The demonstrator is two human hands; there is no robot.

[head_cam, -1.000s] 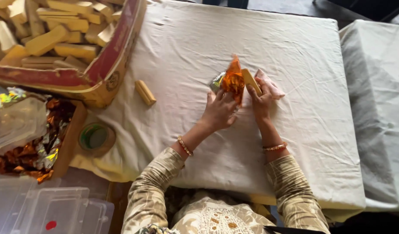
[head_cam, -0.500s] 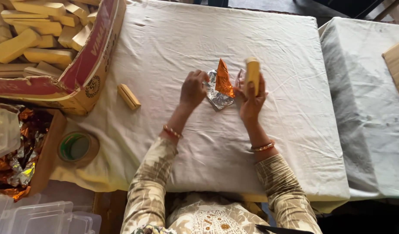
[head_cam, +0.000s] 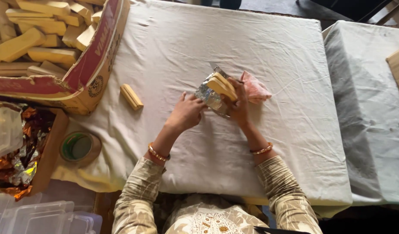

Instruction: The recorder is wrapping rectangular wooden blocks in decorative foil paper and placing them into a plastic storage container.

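Note:
My right hand presses a yellow bar down onto a crinkled foil sheet, silver side up, on the white cloth. The fingers of my left hand hold the foil's left edge. A crumpled pink cloth lies just right of my right hand. A second yellow bar lies loose on the cloth to the left.
A torn red cardboard box full of yellow bars sits at the upper left. Below it are a box of orange and silver foil sheets, a roll of tape and clear plastic containers. Another cloth-covered table stands at right.
My right hand brought the lifted yellow bar down onto the foil. The foil, which stood up showing its orange side, now lies flatter with the silver side up. My left hand shifted to its edge.

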